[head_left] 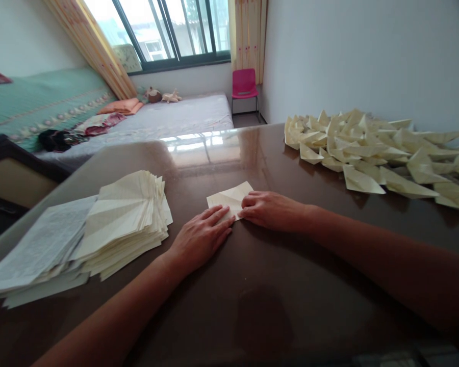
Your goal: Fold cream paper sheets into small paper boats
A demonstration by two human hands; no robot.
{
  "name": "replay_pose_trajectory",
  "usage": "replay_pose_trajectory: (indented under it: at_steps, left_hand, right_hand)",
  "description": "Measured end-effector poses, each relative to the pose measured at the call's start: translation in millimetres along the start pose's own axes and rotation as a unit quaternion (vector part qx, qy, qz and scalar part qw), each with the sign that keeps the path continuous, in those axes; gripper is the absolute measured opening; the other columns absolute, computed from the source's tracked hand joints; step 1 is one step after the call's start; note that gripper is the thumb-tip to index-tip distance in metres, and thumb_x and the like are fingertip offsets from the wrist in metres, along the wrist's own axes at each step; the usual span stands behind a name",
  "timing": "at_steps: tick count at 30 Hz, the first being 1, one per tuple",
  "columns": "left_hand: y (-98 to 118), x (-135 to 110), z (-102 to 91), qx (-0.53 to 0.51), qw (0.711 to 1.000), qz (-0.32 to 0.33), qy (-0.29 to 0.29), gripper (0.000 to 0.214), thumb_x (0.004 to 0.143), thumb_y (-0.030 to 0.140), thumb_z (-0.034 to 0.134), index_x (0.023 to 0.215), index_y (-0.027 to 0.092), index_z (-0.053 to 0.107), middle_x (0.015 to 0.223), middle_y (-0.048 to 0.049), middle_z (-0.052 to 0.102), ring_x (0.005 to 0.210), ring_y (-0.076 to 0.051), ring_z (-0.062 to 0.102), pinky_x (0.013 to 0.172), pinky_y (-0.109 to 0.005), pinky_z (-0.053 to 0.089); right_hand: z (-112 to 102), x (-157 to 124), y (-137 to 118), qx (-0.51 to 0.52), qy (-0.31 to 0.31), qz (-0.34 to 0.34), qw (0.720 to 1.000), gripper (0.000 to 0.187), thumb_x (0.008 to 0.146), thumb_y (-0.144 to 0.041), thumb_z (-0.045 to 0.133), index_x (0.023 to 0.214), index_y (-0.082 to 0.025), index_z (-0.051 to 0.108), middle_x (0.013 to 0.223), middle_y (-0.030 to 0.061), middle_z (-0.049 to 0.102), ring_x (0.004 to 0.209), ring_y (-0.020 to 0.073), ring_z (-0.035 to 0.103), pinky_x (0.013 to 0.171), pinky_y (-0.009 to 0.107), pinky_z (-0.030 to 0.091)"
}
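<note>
A small folded sheet of cream paper (229,195) lies on the glossy brown table (199,306) in front of me, with crease lines across it. My left hand (202,233) rests flat on its near left part, fingers stretched out. At the paper's right edge, my right hand (270,210) has its fingers curled and pinched on the sheet. The fingertips of both hands are close together, and they cover the near edge of the paper.
Left on the table stands a stack of creased cream sheets (118,214), beside greyish printed sheets (42,250). Many folded paper pieces (363,148) are heaped at the right by the wall. Beyond the table are a bed (191,114) and a pink chair (245,84).
</note>
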State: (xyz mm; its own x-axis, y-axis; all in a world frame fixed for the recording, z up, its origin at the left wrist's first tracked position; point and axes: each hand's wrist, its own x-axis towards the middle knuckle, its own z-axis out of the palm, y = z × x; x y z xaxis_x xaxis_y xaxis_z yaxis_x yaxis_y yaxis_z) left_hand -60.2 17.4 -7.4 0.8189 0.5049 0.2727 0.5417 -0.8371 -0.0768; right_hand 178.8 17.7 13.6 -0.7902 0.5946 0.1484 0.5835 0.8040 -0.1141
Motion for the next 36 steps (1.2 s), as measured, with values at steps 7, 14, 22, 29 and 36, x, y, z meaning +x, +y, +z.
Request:
replay_pose_trajectory:
  at_steps: [7,14,22,29,36]
  left_hand:
    - [-6,-5,-0.6,0.060,0.997,0.018,0.054,0.027,0.096,0.032,0.047,0.107,0.021,0.069,0.114,-0.0027,0.070,0.105,-0.022,0.065,0.083,-0.035,0.057]
    - [-4,-5,-0.6,0.092,0.994,0.023,0.057,0.023,0.094,0.020,0.049,0.110,0.018,0.065,0.108,-0.0052,0.071,0.098,-0.022,0.067,0.076,-0.032,0.056]
    - [-21,-10,2.2,0.078,0.993,-0.018,0.091,0.019,0.093,0.022,0.051,0.105,0.020,0.065,0.103,-0.0013,0.073,0.096,-0.019,0.068,0.077,-0.031,0.054]
    - [-19,-9,-6.4,0.068,0.995,-0.057,0.054,0.021,0.092,0.023,0.051,0.106,0.022,0.067,0.102,-0.0041,0.070,0.098,-0.022,0.061,0.069,-0.030,0.054]
    - [-2,-6,-9.3,-0.044,0.998,0.040,0.030,0.029,0.095,0.019,0.044,0.115,0.022,0.064,0.109,-0.0051,0.067,0.099,-0.018,0.059,0.084,-0.031,0.054]
  right_hand:
    - [-22,-10,20,0.004,-0.045,-0.015,0.999,0.027,0.095,-0.026,0.048,0.080,-0.019,0.070,0.082,0.0044,0.066,0.076,0.0147,0.056,0.069,0.026,0.036]
    - [-11,-9,17,-0.080,-0.002,0.030,0.996,0.030,0.091,-0.042,0.051,0.089,-0.017,0.068,0.089,0.0068,0.065,0.083,0.0192,0.055,0.069,0.030,0.033]
    - [0,-7,20,-0.114,0.065,-0.003,0.991,0.022,0.096,-0.029,0.047,0.097,-0.021,0.068,0.093,0.0054,0.068,0.090,0.0187,0.051,0.074,0.031,0.028]
    - [-1,-6,10,-0.127,0.058,-0.062,0.988,0.021,0.096,-0.028,0.047,0.089,-0.020,0.065,0.084,0.0042,0.064,0.080,0.0169,0.049,0.070,0.031,0.026]
    - [-8,-2,-11,-0.096,0.006,-0.064,0.993,0.013,0.091,-0.025,0.053,0.086,-0.020,0.064,0.081,0.0029,0.063,0.074,0.0156,0.052,0.066,0.030,0.028]
